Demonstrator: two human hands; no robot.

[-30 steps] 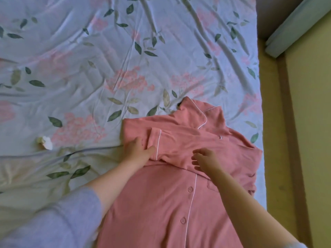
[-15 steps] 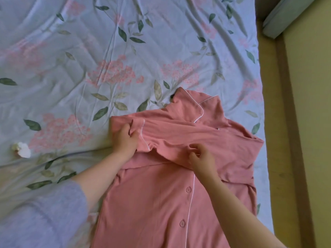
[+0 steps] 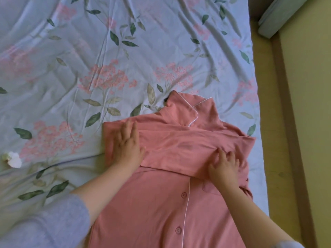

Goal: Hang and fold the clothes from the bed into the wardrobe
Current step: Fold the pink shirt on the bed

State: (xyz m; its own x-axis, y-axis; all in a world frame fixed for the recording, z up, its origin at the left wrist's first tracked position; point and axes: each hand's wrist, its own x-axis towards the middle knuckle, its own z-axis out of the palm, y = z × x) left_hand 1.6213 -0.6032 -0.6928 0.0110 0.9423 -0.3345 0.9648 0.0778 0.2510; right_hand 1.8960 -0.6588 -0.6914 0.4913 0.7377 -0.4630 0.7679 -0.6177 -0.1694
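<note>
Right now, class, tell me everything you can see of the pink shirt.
The shirt is pink, seemingly soft knit, with white piping on collar and front edge, matching buttons and a chest pocket. It lies front up on the flowered sheet, near its right edge, a sleeve folded across its chest. The left hand presses flat on the fold's left end; the right hand presses its right part.
</note>
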